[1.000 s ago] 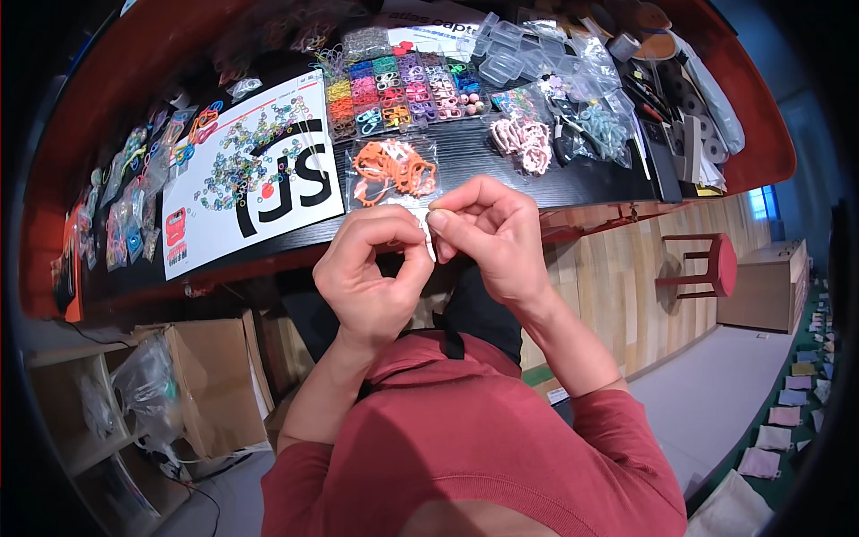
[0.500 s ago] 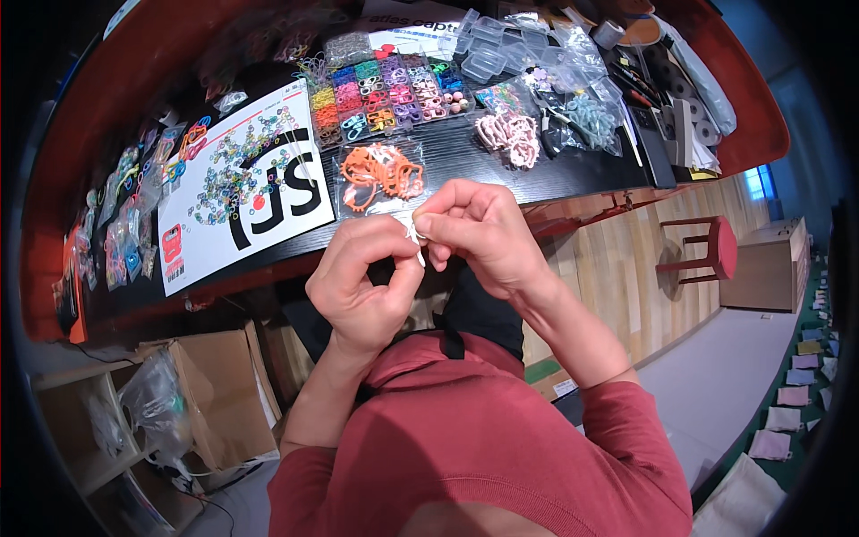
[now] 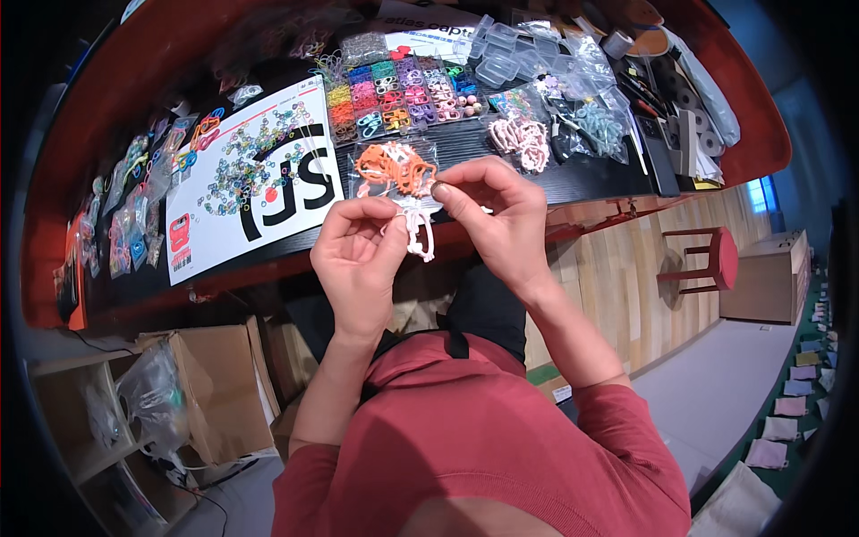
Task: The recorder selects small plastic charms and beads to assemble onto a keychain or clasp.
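Note:
Between my hands, just off the table's front edge, hangs a white looped cord-like piece [image 3: 420, 234]. My left hand [image 3: 358, 259] is closed, with thumb and forefinger pinching the piece's upper left end. My right hand [image 3: 501, 215] pinches thumb to forefinger at the upper right; what sits between those fingertips is too small to make out. A bit of white shows beside its curled fingers. Just beyond the fingertips, an orange and white bundle of looped strands [image 3: 394, 168] lies on a clear bag.
Behind lies a sorting box [image 3: 394, 98] of coloured loops. On the left, small rings are scattered over a white printed sheet [image 3: 210, 237]. Pink strands [image 3: 521, 143], clear plastic boxes [image 3: 501, 63] and bagged pieces lie right. A red stool [image 3: 720, 259] stands on the floor.
My hands have drawn apart, the right one moving up and right. The white piece, bunched at the fingertips before, now hangs down in open loops.

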